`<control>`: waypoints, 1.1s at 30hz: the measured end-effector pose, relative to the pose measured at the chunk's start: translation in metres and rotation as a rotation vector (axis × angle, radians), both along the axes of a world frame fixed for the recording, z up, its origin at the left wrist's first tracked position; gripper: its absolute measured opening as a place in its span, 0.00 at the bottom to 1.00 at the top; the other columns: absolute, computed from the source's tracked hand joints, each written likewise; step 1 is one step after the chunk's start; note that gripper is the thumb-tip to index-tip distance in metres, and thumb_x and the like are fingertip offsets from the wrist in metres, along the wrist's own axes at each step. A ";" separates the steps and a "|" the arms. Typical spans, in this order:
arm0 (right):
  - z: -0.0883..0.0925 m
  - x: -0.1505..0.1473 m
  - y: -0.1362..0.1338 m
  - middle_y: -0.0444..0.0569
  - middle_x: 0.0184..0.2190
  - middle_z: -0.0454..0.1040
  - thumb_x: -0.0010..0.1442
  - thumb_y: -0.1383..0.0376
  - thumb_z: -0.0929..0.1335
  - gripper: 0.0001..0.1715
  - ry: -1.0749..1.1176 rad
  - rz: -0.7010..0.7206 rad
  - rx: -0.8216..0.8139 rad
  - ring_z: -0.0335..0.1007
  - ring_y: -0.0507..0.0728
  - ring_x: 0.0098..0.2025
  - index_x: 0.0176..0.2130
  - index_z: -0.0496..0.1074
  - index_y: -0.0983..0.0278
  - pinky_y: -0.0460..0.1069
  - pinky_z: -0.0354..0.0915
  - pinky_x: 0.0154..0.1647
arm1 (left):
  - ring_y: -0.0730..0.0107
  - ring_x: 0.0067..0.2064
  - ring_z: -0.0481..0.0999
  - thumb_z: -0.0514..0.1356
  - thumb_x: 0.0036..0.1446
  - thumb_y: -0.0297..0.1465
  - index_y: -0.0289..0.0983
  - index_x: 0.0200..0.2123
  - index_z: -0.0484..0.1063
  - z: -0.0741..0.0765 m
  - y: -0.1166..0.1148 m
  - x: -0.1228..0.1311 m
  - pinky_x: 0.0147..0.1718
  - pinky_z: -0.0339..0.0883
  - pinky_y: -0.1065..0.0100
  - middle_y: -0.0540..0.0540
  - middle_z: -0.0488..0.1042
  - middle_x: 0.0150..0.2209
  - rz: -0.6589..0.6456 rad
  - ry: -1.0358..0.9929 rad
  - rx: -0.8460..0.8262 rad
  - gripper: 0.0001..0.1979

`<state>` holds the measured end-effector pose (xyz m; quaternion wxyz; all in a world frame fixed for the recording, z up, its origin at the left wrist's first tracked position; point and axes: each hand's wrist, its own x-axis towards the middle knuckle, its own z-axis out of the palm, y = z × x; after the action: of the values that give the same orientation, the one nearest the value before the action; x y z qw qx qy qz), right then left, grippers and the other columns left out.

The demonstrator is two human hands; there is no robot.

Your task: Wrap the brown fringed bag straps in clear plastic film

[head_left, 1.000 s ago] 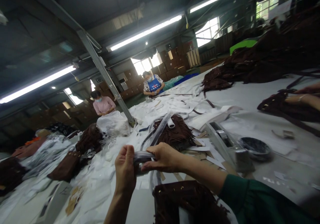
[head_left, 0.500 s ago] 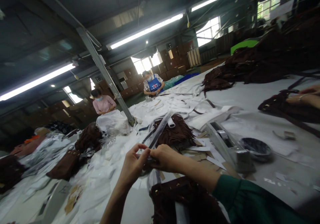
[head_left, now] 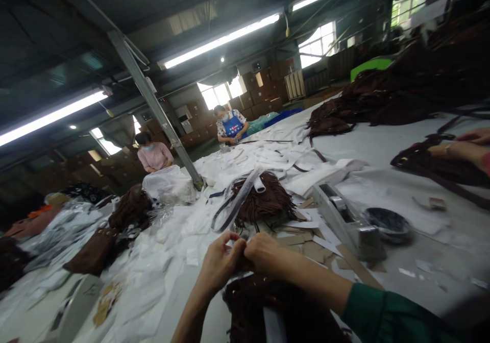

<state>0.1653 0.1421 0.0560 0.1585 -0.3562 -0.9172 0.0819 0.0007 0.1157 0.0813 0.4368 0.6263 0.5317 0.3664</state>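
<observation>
My left hand (head_left: 224, 257) and my right hand (head_left: 266, 255) meet just above the top edge of a dark brown bag (head_left: 252, 302). Fingers and thumbs on both are pinched together. What lies between them is small and mostly covered, so I cannot make it out. Gold-coloured eyelets run along the near bag's top, and a pale strip (head_left: 274, 324) hangs on its front. Beyond my hands sits another brown bag with fringe (head_left: 264, 200). A strap in clear wrapping (head_left: 245, 195) loops over that bag's left side.
A grey tape dispenser (head_left: 346, 220) and a dark round dish (head_left: 388, 224) stand to the right, with cardboard pieces (head_left: 316, 251) beside them. Brown bags are heaped (head_left: 367, 103) at the back right. A co-worker's hand (head_left: 455, 151) touches a bag at right. Two people work across the table.
My pinched hands have shifted a little right and down, closer to the near bag's top edge. The wrapped strap's loop now shows more fully beyond them.
</observation>
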 end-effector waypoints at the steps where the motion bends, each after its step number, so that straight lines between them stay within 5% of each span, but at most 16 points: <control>1: 0.000 0.000 -0.001 0.55 0.30 0.78 0.59 0.56 0.68 0.15 0.034 -0.017 -0.021 0.74 0.59 0.33 0.35 0.75 0.66 0.45 0.57 0.29 | 0.78 0.16 0.62 0.64 0.48 0.46 0.37 0.34 0.67 -0.003 0.000 0.003 0.15 0.49 0.78 0.54 0.68 0.17 0.036 -0.057 0.012 0.20; 6: 0.000 0.011 -0.004 0.46 0.27 0.76 0.58 0.47 0.67 0.22 0.316 -0.068 -0.177 0.71 0.54 0.28 0.33 0.72 0.64 0.43 0.54 0.26 | 0.77 0.19 0.65 0.67 0.46 0.46 0.39 0.31 0.61 -0.026 0.003 0.026 0.20 0.58 0.76 0.58 0.66 0.19 0.302 -0.610 0.027 0.22; 9: -0.008 0.023 -0.004 0.47 0.27 0.76 0.62 0.48 0.64 0.21 0.287 -0.125 -0.159 0.72 0.56 0.30 0.34 0.72 0.64 0.44 0.54 0.25 | 0.74 0.22 0.68 0.65 0.45 0.49 0.37 0.32 0.64 -0.037 0.006 0.034 0.23 0.62 0.73 0.55 0.68 0.22 0.367 -0.665 -0.033 0.23; 15: -0.028 0.041 -0.003 0.54 0.32 0.78 0.62 0.52 0.66 0.19 0.087 -0.164 -0.056 0.75 0.61 0.35 0.41 0.70 0.65 0.47 0.56 0.29 | 0.65 0.32 0.70 0.59 0.53 0.49 0.35 0.27 0.72 -0.029 -0.002 0.018 0.34 0.65 0.69 0.48 0.72 0.26 -0.092 -0.130 -0.010 0.21; 19: -0.036 0.045 -0.005 0.52 0.31 0.78 0.63 0.57 0.65 0.13 0.125 -0.103 -0.032 0.75 0.60 0.35 0.41 0.69 0.65 0.47 0.56 0.30 | 0.69 0.31 0.67 0.60 0.55 0.44 0.36 0.31 0.74 -0.016 -0.017 0.007 0.30 0.62 0.72 0.48 0.70 0.27 -0.199 -0.077 -0.117 0.16; 25: -0.049 0.046 -0.009 0.50 0.28 0.77 0.65 0.58 0.62 0.14 0.296 -0.072 0.017 0.74 0.58 0.32 0.41 0.68 0.66 0.48 0.58 0.31 | 0.83 0.14 0.51 0.62 0.54 0.45 0.37 0.46 0.70 -0.017 -0.034 0.011 0.12 0.42 0.78 0.56 0.61 0.18 -0.189 -0.338 -0.386 0.22; 33: -0.062 0.044 -0.007 0.50 0.28 0.76 0.65 0.54 0.62 0.18 0.277 -0.133 0.066 0.74 0.59 0.32 0.39 0.69 0.67 0.49 0.60 0.30 | 0.86 0.11 0.49 0.65 0.50 0.45 0.38 0.28 0.67 -0.048 -0.033 0.041 0.10 0.38 0.78 0.55 0.63 0.18 -0.028 -0.559 -0.286 0.17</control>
<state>0.2092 0.1351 -0.0062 0.3003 -0.3961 -0.8631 0.0892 0.0419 0.0830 0.0333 0.6548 0.4408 0.4283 0.4398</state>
